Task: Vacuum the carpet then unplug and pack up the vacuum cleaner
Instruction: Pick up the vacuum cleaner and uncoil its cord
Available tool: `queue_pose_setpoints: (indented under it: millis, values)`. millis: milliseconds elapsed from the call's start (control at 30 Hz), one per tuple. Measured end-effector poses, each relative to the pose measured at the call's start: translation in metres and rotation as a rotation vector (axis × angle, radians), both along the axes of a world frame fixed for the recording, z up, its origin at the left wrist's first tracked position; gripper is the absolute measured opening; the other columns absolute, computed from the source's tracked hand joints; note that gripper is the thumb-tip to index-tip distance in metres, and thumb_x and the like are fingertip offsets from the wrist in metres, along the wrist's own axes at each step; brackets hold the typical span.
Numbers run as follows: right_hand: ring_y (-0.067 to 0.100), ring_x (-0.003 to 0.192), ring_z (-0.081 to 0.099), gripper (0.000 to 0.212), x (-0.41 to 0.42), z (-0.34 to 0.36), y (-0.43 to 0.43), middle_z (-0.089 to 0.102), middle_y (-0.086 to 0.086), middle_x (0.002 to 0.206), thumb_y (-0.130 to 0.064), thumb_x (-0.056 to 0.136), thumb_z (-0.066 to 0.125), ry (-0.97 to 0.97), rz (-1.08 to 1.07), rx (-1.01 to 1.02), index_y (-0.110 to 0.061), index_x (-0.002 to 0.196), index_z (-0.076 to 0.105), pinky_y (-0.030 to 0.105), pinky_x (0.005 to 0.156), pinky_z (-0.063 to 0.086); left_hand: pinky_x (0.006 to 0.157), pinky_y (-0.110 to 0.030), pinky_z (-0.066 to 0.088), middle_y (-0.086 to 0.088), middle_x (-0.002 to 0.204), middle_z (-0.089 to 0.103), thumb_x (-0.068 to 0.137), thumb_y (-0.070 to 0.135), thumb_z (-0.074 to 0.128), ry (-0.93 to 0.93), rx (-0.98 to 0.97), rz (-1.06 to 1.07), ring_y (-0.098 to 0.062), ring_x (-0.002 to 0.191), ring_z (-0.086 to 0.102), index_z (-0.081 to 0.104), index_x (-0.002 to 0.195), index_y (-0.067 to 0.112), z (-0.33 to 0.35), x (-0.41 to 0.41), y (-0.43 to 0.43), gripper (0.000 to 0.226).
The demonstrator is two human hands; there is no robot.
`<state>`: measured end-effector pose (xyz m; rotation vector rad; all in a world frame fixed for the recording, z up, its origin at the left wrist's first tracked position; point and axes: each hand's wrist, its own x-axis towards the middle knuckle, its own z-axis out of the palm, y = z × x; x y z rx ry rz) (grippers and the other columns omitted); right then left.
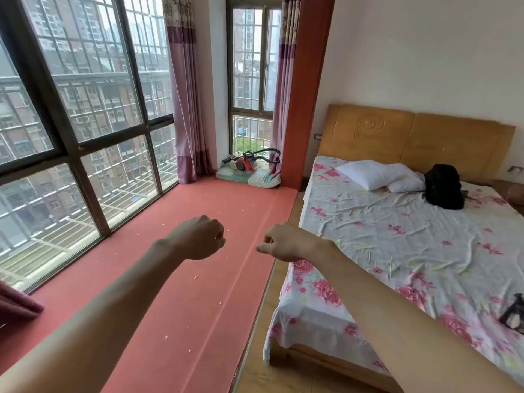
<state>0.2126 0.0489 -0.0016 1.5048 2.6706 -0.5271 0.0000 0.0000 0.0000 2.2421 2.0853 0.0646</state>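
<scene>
A red carpet (158,279) runs along the window wall and is strewn with small white crumbs. At its far end a small red vacuum cleaner (245,163) with a black hose (265,151) lies on folded cushions in the window corner. My left hand (198,238) and my right hand (283,243) are stretched out side by side over the middle of the carpet. Both have their fingers curled, and I see nothing in either. They are far from the vacuum cleaner.
A bed (397,236) with a floral sheet stands right of the carpet, carrying white pillows (371,173) and a black backpack (443,186). A narrow strip of wooden floor (255,364) separates bed and carpet. Large barred windows (71,123) line the left, with purple curtains (185,109).
</scene>
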Motion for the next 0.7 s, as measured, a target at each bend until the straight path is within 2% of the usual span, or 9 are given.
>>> queue_pose_setpoints:
  millis: [67, 233, 467, 533, 633, 700]
  values:
    - [0.027, 0.093, 0.063, 0.047, 0.002, -0.004, 0.007, 0.068, 0.012, 0.103, -0.048, 0.097, 0.051, -0.034, -0.016, -0.032, -0.005, 0.102, 0.07, 0.04, 0.085, 0.053, 0.077, -0.036, 0.054, -0.009, 0.1, 0.07, 0.099, 0.032, 0.051, -0.023, -0.016, 0.012, -0.03, 0.089, 0.065, 0.071, 0.1, 0.013, -0.008, -0.001, 0.01, 0.027]
    - [0.027, 0.095, 0.064, 0.046, 0.014, -0.021, 0.041, 0.068, 0.012, 0.107, -0.047, 0.097, 0.052, -0.041, -0.032, -0.052, -0.006, 0.105, 0.071, 0.042, 0.089, 0.053, 0.073, -0.03, 0.048, -0.008, 0.102, 0.069, 0.099, 0.033, 0.052, -0.048, -0.038, 0.021, -0.028, 0.091, 0.064, 0.072, 0.101, 0.017, -0.03, 0.005, 0.039, 0.025]
    - [0.028, 0.091, 0.065, 0.043, 0.017, -0.034, 0.103, 0.07, 0.012, 0.098, -0.043, 0.097, 0.053, -0.056, 0.04, -0.066, -0.004, 0.097, 0.07, 0.04, 0.083, 0.054, 0.079, -0.035, 0.054, -0.011, 0.1, 0.071, 0.098, 0.029, 0.054, -0.093, -0.114, 0.088, -0.031, 0.091, 0.065, 0.071, 0.1, 0.011, -0.031, 0.017, 0.076, 0.025]
    - [0.027, 0.092, 0.064, 0.041, 0.012, -0.036, 0.121, 0.07, 0.011, 0.099, -0.043, 0.097, 0.053, -0.056, 0.067, -0.075, -0.006, 0.099, 0.071, 0.037, 0.08, 0.053, 0.08, -0.036, 0.054, -0.01, 0.098, 0.072, 0.099, 0.03, 0.054, -0.095, -0.134, 0.114, -0.03, 0.091, 0.065, 0.071, 0.1, 0.011, -0.028, 0.019, 0.086, 0.026]
    - [0.027, 0.094, 0.064, 0.04, 0.0, -0.041, 0.145, 0.07, 0.012, 0.102, -0.042, 0.097, 0.053, -0.027, 0.115, -0.079, -0.006, 0.104, 0.072, 0.039, 0.084, 0.053, 0.079, -0.034, 0.054, -0.008, 0.099, 0.07, 0.099, 0.033, 0.053, -0.079, -0.133, 0.15, -0.029, 0.091, 0.064, 0.071, 0.101, 0.014, -0.026, 0.019, 0.096, 0.026]
    - [0.026, 0.083, 0.063, 0.045, -0.008, -0.045, 0.157, 0.069, 0.012, 0.091, -0.044, 0.098, 0.051, 0.009, 0.148, -0.074, -0.003, 0.091, 0.069, 0.037, 0.076, 0.053, 0.079, -0.034, 0.053, -0.009, 0.101, 0.07, 0.099, 0.034, 0.053, -0.077, -0.138, 0.177, -0.029, 0.092, 0.064, 0.071, 0.102, 0.015, -0.026, 0.015, 0.1, 0.026]
